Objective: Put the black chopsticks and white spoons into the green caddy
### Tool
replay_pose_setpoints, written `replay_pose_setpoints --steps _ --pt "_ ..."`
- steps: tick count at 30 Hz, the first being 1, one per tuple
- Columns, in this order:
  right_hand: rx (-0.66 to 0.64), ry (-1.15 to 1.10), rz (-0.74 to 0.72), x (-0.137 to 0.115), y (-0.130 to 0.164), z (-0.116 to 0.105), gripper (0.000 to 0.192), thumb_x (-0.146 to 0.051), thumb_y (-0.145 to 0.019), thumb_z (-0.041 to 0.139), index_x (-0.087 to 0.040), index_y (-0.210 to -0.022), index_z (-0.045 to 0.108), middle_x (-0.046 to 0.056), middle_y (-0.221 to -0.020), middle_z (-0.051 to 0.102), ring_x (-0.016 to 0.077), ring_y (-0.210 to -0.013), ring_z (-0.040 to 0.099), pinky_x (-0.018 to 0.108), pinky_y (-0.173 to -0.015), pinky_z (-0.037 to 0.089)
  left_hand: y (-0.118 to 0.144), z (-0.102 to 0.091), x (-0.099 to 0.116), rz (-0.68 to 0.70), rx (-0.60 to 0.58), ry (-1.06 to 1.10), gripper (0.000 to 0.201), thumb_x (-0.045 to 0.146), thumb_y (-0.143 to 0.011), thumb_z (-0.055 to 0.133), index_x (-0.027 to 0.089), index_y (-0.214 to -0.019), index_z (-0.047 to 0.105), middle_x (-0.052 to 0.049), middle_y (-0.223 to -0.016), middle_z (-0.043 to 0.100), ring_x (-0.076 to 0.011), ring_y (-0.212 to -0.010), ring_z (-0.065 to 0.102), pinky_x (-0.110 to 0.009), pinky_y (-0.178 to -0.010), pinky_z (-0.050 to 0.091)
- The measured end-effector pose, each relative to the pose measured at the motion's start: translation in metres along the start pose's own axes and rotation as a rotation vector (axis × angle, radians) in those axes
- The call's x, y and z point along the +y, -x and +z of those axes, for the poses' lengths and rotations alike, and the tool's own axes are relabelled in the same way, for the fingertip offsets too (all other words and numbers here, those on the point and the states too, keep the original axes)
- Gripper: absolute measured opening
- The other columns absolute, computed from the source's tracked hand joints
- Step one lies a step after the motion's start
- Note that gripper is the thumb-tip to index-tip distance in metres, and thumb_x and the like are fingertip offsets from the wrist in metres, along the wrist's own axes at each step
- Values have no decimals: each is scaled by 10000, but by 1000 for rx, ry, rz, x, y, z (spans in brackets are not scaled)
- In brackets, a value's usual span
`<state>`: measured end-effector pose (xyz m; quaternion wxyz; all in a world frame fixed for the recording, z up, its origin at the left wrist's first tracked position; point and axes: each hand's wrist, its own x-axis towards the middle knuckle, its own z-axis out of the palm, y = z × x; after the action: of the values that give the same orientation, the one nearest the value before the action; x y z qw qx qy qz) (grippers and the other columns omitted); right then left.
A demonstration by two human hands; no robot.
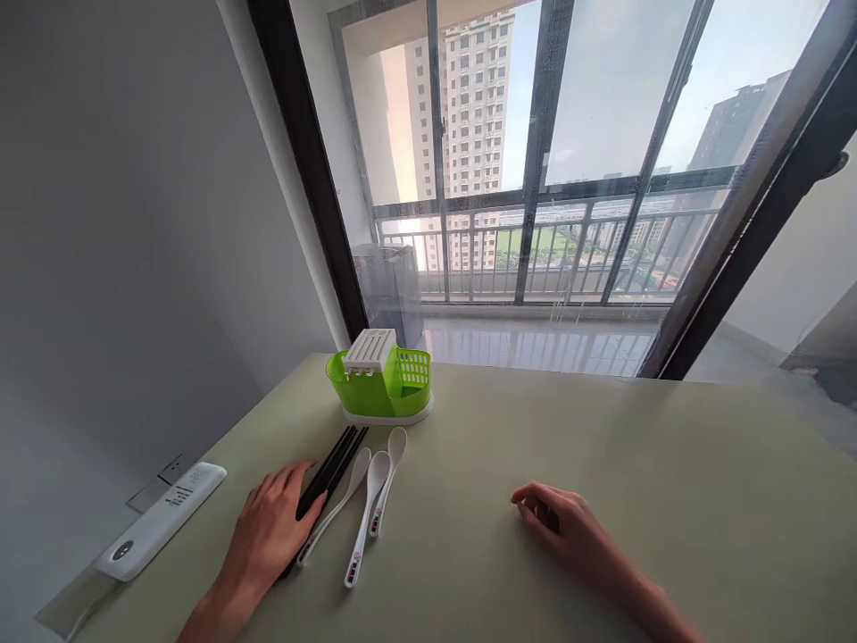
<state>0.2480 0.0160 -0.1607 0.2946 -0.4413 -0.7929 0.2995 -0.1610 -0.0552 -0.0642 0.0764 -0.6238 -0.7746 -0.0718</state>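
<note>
My left hand point(268, 527) lies flat on the pale green table point(603, 464), its fingers resting on the near end of a bundle of black chopsticks point(338, 460). Three white spoons point(371, 500) lie side by side just right of that hand, bowls pointing away from me. Behind them stands a green plastic cutlery holder point(385, 388) with a white slotted lid on its left half. My right hand point(559, 522) rests on the table farther right, fingers loosely curled, holding nothing.
A white power strip point(161, 522) sits at the table's left edge by the grey wall, next to a wall socket point(161, 478). A large glass sliding door point(536, 179) and balcony lie beyond the table's far edge.
</note>
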Motion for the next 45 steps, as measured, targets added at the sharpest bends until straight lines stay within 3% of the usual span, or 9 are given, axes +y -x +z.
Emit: replay_pose_setpoints --steps 9,14,19,31,40,45 --pt "-7 -3 6 -3 0 -1 309 -399 -986 424 -226 -950 677 -21 -659 562 136 -591 493 246 -589 392 7 -1 -5 -79 -86 -105 580 434 -829 463 133 -1312 575 -173 -1251 682 -363 -1200 595 -483 -969 453" --pt "2 -10 5 -2 -1 0 290 -369 -982 432 -225 -943 680 -28 -648 559 131 -587 494 239 -585 387 2 1 -6 -69 -101 -152 545 434 -826 471 144 -1272 595 -172 -1210 702 -372 -1160 620 -473 -968 443" --pt "-2 -14 0 -2 -1 -1 269 -346 -982 437 -225 -960 676 -25 -669 575 127 -592 496 233 -587 388 -3 -3 -3 -83 -202 -205 582 426 -842 458 80 -1299 557 -174 -1130 721 -358 -1090 641 -455 -972 425" --pt "2 -29 1 1 0 0 249 -336 -982 444 -236 -978 672 -26 -672 571 127 -591 497 240 -591 390 -12 -27 22 -98 -313 -266 347 319 -819 484 97 -1045 625 -148 -865 734 -338 -937 676 -410 -896 420" --pt "7 -18 7 2 -1 0 248 -347 -976 448 -238 -961 670 -24 -672 579 130 -594 505 243 -587 386 -19 -27 26 -102 -344 -269 261 295 -773 515 132 -908 669 -162 -930 736 -346 -948 681 -416 -866 441" --pt "14 -25 5 1 -1 -1 275 -356 -980 429 -227 -976 671 -16 -680 587 130 -592 512 247 -593 394 -22 -20 22 -95 -363 -320 220 185 -800 485 140 -895 678 -164 -963 730 -335 -964 690 -400 -819 472"
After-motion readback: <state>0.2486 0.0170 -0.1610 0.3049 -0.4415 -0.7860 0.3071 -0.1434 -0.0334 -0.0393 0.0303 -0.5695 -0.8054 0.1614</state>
